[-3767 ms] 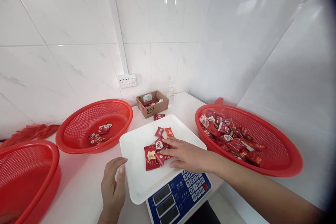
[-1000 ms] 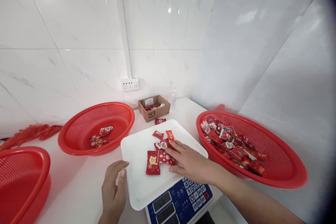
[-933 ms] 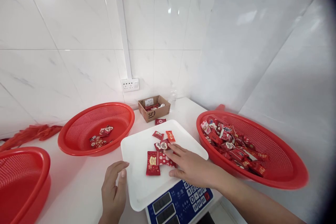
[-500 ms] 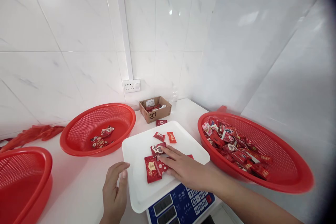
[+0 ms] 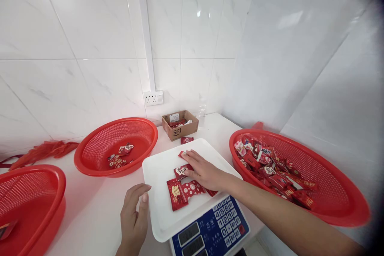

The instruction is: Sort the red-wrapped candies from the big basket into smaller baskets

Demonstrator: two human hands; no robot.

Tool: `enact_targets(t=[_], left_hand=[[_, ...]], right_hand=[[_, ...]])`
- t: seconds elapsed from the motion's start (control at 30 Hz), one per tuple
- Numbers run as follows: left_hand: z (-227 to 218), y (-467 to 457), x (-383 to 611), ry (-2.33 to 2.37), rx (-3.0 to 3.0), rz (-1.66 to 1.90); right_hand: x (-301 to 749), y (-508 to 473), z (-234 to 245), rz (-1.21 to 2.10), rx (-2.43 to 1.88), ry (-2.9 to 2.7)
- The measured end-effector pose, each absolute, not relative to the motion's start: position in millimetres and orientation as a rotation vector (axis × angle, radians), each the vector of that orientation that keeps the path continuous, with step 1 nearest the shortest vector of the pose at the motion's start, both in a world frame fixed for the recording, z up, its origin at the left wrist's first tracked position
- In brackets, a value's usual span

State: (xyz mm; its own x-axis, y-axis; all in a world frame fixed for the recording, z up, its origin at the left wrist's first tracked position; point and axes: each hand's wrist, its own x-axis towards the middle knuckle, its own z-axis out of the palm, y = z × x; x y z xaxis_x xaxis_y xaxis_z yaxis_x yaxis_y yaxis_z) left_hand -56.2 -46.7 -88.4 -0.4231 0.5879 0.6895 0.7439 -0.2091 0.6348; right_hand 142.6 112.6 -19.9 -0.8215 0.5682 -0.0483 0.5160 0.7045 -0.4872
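My right hand [image 5: 202,172] lies flat with spread fingers on the white scale tray [image 5: 156,196], over red candy packets. One small packet [image 5: 181,154] shows at its fingertips, and another [image 5: 182,171] lies under its fingers. Nearer me are a large red packet [image 5: 176,194] and a patterned red one [image 5: 192,190]. A further packet edge [image 5: 212,193] pokes out below my palm. My left hand [image 5: 133,216] hangs beside the tray's left edge, fingers curled, holding nothing and not touching the tray.
A blue-keyed digital scale [image 5: 225,222] sits below the tray. Red mesh baskets stand left [image 5: 115,148], right [image 5: 330,180] with many packets, and lower left [image 5: 30,196]. Behind are a cardboard box [image 5: 180,130] and a loose packet [image 5: 187,140].
My right hand has slid toward the tray's far side and now covers the small packets there. The packets nearest me have shifted apart. My left hand has barely moved.
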Motion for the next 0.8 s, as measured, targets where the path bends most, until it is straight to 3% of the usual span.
enact_targets(t=[0.17,0.53,0.8], left_hand=[[-90,-47,-57,-1.900,-1.597,-1.702],[-88,-48,-57,-1.848,-1.610,-1.690],[-92,-47,-61,-1.916,-1.555,-1.647]], right_hand=[[140,99,-15,0.707,-0.738,-2.749],[211,84,-13,0.634,-1.040,-2.774],[190,90,-25,0.564,-1.133,-2.605]])
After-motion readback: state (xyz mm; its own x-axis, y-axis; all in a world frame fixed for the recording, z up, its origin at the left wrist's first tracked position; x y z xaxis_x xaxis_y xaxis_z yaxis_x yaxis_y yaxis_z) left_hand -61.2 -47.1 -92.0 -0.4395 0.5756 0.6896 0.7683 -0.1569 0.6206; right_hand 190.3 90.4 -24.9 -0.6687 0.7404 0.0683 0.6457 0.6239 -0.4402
